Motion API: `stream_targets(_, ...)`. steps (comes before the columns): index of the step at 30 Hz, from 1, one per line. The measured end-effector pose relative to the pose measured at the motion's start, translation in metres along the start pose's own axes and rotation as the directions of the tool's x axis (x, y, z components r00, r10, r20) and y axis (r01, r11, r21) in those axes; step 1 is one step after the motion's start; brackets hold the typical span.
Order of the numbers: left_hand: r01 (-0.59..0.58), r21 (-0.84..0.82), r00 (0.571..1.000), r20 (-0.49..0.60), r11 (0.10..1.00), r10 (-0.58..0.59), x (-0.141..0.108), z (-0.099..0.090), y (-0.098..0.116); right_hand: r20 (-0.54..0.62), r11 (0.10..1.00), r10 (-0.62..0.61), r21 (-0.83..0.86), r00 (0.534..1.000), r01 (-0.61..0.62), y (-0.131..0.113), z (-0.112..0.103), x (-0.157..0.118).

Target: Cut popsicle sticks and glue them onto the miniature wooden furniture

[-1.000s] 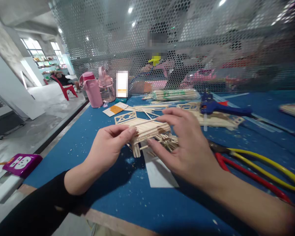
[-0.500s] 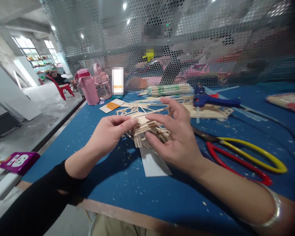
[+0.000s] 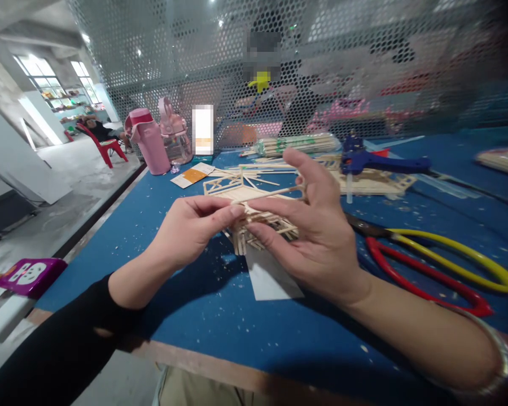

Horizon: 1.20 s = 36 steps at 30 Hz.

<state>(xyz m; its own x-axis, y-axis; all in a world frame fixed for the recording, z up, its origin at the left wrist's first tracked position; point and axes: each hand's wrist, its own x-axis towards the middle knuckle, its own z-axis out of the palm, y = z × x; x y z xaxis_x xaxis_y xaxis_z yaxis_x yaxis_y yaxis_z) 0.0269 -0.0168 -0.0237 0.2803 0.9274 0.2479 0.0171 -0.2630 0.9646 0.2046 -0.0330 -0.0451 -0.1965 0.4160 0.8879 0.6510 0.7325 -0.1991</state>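
Observation:
A small model of thin wooden sticks (image 3: pixel 275 198), with a flat pale top and lattice sides, sits in front of me between both hands. My left hand (image 3: pixel 190 228) pinches its near left corner between thumb and forefinger. My right hand (image 3: pixel 322 242) has thumb and forefinger closing on the same near edge, close to my left thumb, with the other fingers raised. What lies exactly between the right fingertips is hidden. Beneath the model a white card (image 3: pixel 275 279) lies on the table. Scissors (image 3: pixel 372 230) with one red and one yellow handle rest beside my right hand.
A blue glue gun (image 3: pixel 385 163) lies at the back right by another wooden stick piece (image 3: pixel 370 186). Bagged sticks (image 3: pixel 298 145) lie near the mesh screen (image 3: pixel 161 67). A pink flask (image 3: pixel 150 144) and bottle (image 3: pixel 175 138) stand back left. A purple socket strip (image 3: pixel 31 276) sits left.
The right thumb and forefinger have drawn closer together at the model's near edge. My view has shifted slightly, so items on the right sit further right.

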Motion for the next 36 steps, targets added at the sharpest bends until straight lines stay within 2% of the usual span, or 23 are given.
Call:
stream_targets(3, -0.034, 0.002, 0.999, -0.023, 0.999, 0.034, -0.002, 0.003, -0.001, -0.006, 1.000, -0.001, -0.023, 1.000, 0.001, -0.002, 0.000, 0.001)
stream_targets(8, -0.049, -0.024, 0.998, -0.028, 0.998, 0.049, -0.006, 0.007, -0.003, -0.043, 0.992, 0.084, -0.096, 0.996, -0.088, -0.012, -0.002, 0.002)
stream_targets(11, -0.057, -0.040, 0.998, -0.019, 0.998, 0.057, -0.006, 0.007, -0.004, -0.063, 0.986, 0.090, -0.138, 0.994, -0.098, -0.016, -0.002, 0.002)
stream_targets(17, -0.055, -0.068, 0.998, 0.002, 0.996, 0.055, -0.007, 0.007, -0.003, -0.059, 0.982, 0.154, -0.102, 0.986, -0.159, -0.019, -0.002, 0.001)
stream_targets(25, -0.056, 0.032, 0.998, -0.009, 0.998, 0.056, -0.008, 0.010, -0.003, -0.054, 0.983, 0.145, -0.105, 0.988, -0.150, -0.016, -0.002, 0.001)
stream_targets(31, -0.084, 0.053, 0.996, 0.015, 0.995, 0.084, -0.010, 0.010, -0.003, -0.071, 0.982, 0.154, -0.104, 0.986, -0.161, -0.016, -0.001, 0.001)
stream_targets(36, -0.082, 0.020, 0.996, -0.034, 0.996, 0.082, -0.012, 0.011, -0.002, -0.051, 0.983, 0.134, -0.121, 0.990, -0.139, -0.016, -0.003, 0.002)
